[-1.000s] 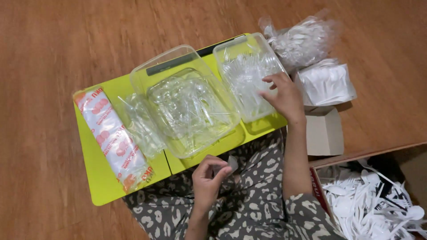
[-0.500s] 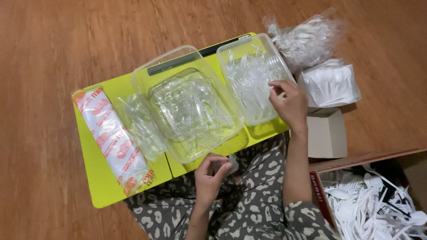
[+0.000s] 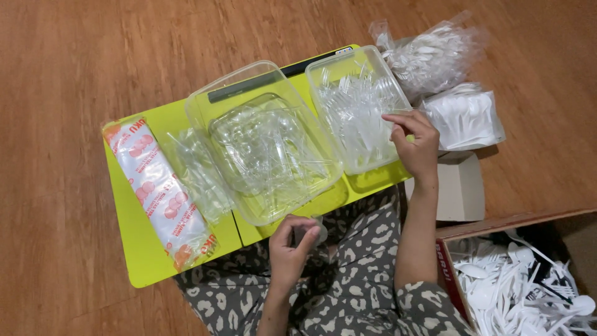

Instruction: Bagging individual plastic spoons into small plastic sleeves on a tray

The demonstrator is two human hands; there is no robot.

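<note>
My right hand [image 3: 415, 147] reaches over the right rim of a clear rectangular tub of clear plastic forks [image 3: 356, 109]. Its fingertips are bent onto the forks, and I cannot tell whether they pinch one. My left hand [image 3: 291, 245] is in my lap at the front edge of the yellow-green lap table [image 3: 138, 250], closed around a small clear plastic piece [image 3: 313, 234]. A larger clear tub [image 3: 264, 144] holding clear plastic cutlery stands in the table's middle, just beyond my left hand.
A long white sleeve with red print [image 3: 157, 186] and a clear bag of cutlery [image 3: 198, 175] lie on the table's left. Two bags of white spoons [image 3: 435, 53] [image 3: 467, 117], a small cardboard box [image 3: 459, 188] and an open box of white cutlery [image 3: 528, 287] sit on the wooden floor at right.
My right hand has drawn slightly back toward the fork tub's right rim. My left hand stays in my lap holding the small piece.
</note>
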